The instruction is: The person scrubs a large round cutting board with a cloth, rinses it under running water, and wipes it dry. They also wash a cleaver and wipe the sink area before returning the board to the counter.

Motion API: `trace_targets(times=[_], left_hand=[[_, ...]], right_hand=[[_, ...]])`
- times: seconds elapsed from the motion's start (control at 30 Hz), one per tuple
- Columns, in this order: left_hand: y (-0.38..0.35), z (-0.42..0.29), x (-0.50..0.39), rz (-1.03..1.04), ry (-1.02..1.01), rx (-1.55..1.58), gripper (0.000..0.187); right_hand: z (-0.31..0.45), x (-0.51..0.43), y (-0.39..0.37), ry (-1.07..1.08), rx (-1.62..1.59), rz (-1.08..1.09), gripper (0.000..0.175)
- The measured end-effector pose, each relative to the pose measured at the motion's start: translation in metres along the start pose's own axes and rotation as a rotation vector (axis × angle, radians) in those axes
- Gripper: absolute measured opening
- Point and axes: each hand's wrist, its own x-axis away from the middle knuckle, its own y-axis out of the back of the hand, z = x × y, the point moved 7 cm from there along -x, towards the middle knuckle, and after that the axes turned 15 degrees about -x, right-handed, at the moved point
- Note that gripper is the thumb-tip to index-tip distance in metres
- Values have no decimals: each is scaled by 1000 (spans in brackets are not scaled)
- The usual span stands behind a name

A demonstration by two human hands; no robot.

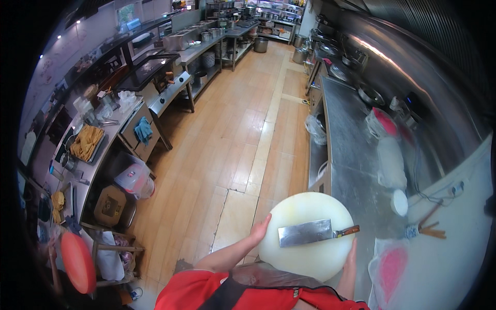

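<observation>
A thick round white cutting board (306,263) is carried level in front of my body, at the bottom of the view. My left hand (261,229) grips its left edge, and my right hand (350,254) holds the right edge, its fingers mostly hidden. Across the board lies a cleaver (305,233) with a broad steel blade. Its wooden handle (348,231) points right and sticks out slightly past the rim, near my right hand; neither hand touches the cleaver.
A steel counter (348,155) runs along the right, bearing plastic bags (391,162) and a pan (371,95). On the left are a worktable with a tray of yellowish-brown sheets (87,142) and a wooden stool (118,248). Someone's hand (52,248) is beside a red round board (78,262).
</observation>
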Motion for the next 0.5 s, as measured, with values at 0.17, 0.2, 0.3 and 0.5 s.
trace_targets(times=[0.17, 0.2, 0.3, 0.5], left_hand=[[67, -97, -131, -84, 8, 112, 102], [78, -110, -151, -99, 21, 132, 102], [118, -142, -219, -200, 80, 242, 101], [175, -187, -383, -230, 175, 370, 100]], right_hand=[[72, -183, -142, 159, 148, 230, 73], [73, -224, -157, -15, 66, 47, 70], [90, -320, -242, -133, 5, 232, 74], [102, -517, -383, -109, 253, 251, 78]])
